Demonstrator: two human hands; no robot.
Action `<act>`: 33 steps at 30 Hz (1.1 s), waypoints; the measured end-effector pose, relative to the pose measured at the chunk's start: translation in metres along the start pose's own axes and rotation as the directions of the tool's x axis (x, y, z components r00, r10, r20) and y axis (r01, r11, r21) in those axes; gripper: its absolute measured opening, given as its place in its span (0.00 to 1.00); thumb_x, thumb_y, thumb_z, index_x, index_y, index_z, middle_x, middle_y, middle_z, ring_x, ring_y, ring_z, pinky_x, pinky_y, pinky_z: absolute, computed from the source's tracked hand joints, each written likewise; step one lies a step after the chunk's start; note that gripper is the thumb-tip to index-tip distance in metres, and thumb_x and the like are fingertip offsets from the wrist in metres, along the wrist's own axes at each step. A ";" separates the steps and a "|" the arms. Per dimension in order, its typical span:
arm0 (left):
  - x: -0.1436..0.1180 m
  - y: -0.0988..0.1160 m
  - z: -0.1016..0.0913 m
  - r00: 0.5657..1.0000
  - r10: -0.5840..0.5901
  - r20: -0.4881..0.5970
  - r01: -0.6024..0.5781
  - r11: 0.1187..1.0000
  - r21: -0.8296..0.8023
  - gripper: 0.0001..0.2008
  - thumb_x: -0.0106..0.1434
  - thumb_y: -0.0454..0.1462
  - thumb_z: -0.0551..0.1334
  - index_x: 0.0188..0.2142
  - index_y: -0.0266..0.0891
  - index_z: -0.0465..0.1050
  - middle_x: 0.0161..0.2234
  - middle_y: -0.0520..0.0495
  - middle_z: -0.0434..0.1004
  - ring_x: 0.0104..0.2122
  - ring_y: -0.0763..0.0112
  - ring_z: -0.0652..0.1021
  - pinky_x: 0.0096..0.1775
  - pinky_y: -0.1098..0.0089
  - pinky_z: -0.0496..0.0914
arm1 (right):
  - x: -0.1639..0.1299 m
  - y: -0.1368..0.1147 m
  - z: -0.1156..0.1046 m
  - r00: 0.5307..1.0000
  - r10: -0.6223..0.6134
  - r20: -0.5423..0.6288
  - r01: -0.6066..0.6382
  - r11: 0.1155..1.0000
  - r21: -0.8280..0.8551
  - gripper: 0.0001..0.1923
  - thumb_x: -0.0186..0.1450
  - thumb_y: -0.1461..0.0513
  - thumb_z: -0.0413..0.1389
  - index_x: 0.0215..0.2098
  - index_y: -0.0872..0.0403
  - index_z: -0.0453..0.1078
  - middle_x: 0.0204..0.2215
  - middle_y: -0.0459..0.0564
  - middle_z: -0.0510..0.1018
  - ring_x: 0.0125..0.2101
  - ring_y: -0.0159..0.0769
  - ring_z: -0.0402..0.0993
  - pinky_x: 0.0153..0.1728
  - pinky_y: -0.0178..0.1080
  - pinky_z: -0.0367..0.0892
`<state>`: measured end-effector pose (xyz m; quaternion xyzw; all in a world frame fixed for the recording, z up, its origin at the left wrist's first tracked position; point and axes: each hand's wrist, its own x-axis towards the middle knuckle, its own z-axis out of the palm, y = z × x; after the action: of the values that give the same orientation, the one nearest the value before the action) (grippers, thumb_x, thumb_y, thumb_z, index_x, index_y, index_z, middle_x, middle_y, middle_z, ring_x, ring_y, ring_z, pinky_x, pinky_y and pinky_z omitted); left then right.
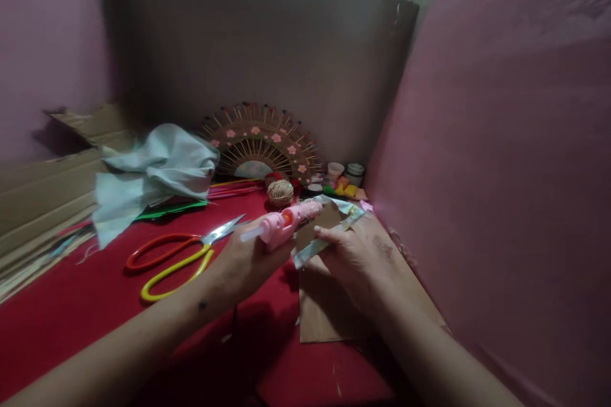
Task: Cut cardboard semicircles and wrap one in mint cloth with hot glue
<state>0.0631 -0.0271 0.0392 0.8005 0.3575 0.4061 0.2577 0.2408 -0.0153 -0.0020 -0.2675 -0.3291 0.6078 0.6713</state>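
Observation:
My left hand [252, 257] is wrapped round a pink glue gun [280, 227] with a clear glue stick poking out of its back end. The gun's front points right, at a brown cardboard piece [317, 229] edged with pale patterned cloth [334, 236]. With thumb and fingers, my right hand [351, 261] grips this cloth-edged cardboard. Beneath it lies a flat brown board [324, 315] on the red cloth. Left of my left hand rest scissors [184, 254] with one red and one yellow handle, blades apart. The glue gun's tip is hard to make out against the cardboard.
A decorated half-round fan [262, 133] leans at the back wall. Before it sits a ball of twine [280, 193]. Crumpled pale cloth [172, 162] and cardboard [48, 187] lie at left. Small pots [354, 172] stand at back right, beside the pink wall [501, 172].

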 end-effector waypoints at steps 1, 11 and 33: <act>0.001 -0.001 0.001 0.999 -0.004 0.036 0.003 1.000 0.005 0.17 0.62 0.42 0.58 0.49 0.46 0.76 0.21 0.53 0.75 0.20 0.70 0.75 0.25 0.73 0.70 | -0.001 0.002 0.000 1.000 0.014 -0.014 -0.014 1.000 0.010 0.25 0.44 0.71 0.63 0.40 0.50 0.73 0.35 0.42 0.81 0.34 0.33 0.76 0.38 0.35 0.72; 0.000 -0.001 0.008 0.997 -0.055 0.061 0.052 0.998 0.045 0.21 0.62 0.43 0.56 0.54 0.44 0.73 0.27 0.50 0.79 0.27 0.67 0.78 0.31 0.71 0.73 | -0.014 0.008 0.004 0.995 0.092 -0.025 -0.091 0.995 0.037 0.27 0.43 0.71 0.63 0.42 0.50 0.73 0.30 0.44 0.79 0.31 0.37 0.76 0.38 0.42 0.72; -0.002 -0.012 0.013 0.996 0.059 0.060 -0.061 0.998 0.035 0.19 0.64 0.41 0.57 0.53 0.43 0.73 0.43 0.46 0.80 0.46 0.61 0.77 0.52 0.63 0.69 | -0.017 0.007 0.001 0.993 0.118 -0.005 -0.117 0.993 0.030 0.27 0.44 0.70 0.63 0.43 0.50 0.74 0.27 0.43 0.80 0.30 0.40 0.77 0.37 0.43 0.73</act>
<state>0.0689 -0.0227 0.0226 0.8272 0.3332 0.3830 0.2410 0.2354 -0.0315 -0.0087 -0.2785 -0.3012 0.6502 0.6395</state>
